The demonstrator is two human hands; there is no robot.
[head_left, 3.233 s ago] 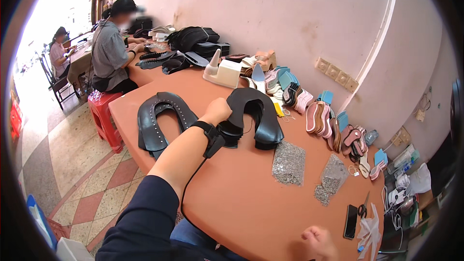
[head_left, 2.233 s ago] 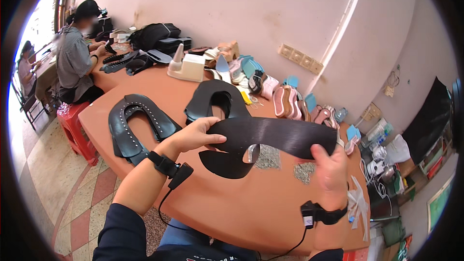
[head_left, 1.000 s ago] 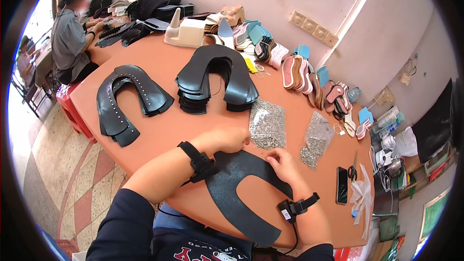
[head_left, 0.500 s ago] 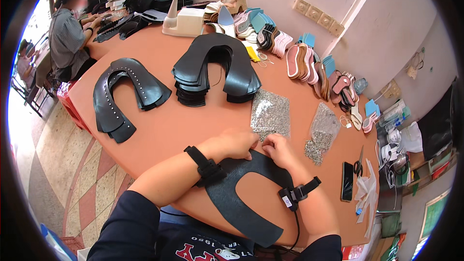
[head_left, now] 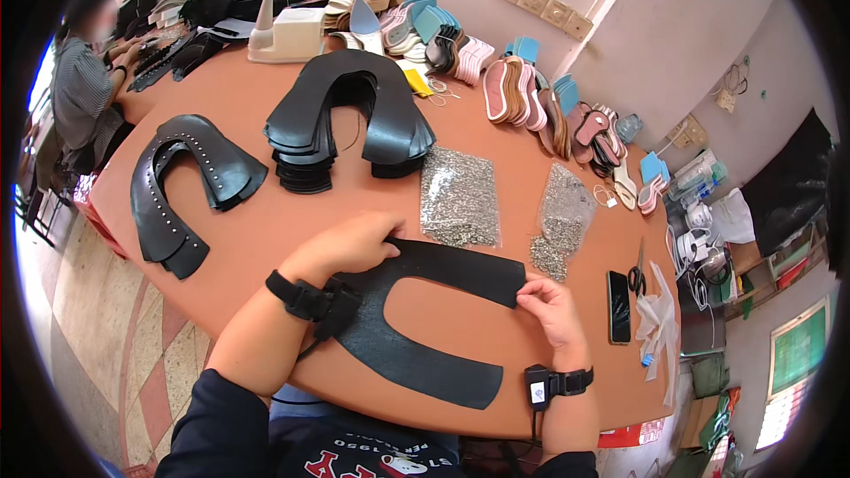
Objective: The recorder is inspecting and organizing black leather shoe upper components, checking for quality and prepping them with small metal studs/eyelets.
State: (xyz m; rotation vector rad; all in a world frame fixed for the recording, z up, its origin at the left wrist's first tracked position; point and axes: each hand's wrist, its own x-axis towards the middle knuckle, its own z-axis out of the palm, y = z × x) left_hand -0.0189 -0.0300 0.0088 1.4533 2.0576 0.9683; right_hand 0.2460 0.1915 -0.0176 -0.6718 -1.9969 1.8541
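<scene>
A black U-shaped piece, leather-like [head_left: 465,271], lies on the table before me, its opening toward the right. My left hand [head_left: 367,241] is closed on its upper edge near the curve, thumb on top. The end of its far arm is pinched between thumb and fingers of my right hand [head_left: 549,308]. Just beyond are a clear bag of small silvery studs [head_left: 460,199] and a second bag [head_left: 567,199], with loose studs [head_left: 551,252] at its mouth. A stack of black U-shaped pieces [head_left: 297,115] stands farther back. Left of it lie studded pieces [head_left: 168,186].
At the right are a phone [head_left: 619,308], black scissors [head_left: 637,279] and crumpled white plastic strips [head_left: 657,319]. Bundles of shoe soles [head_left: 513,93] and a cream tape dispenser-like block [head_left: 288,34] line the wall side. Another person [head_left: 84,88] sits at the far left.
My right hand has moved right and nearer, from beside my left hand to the piece's end. The piece has turned so its opening faces more to the right. The view has shifted.
</scene>
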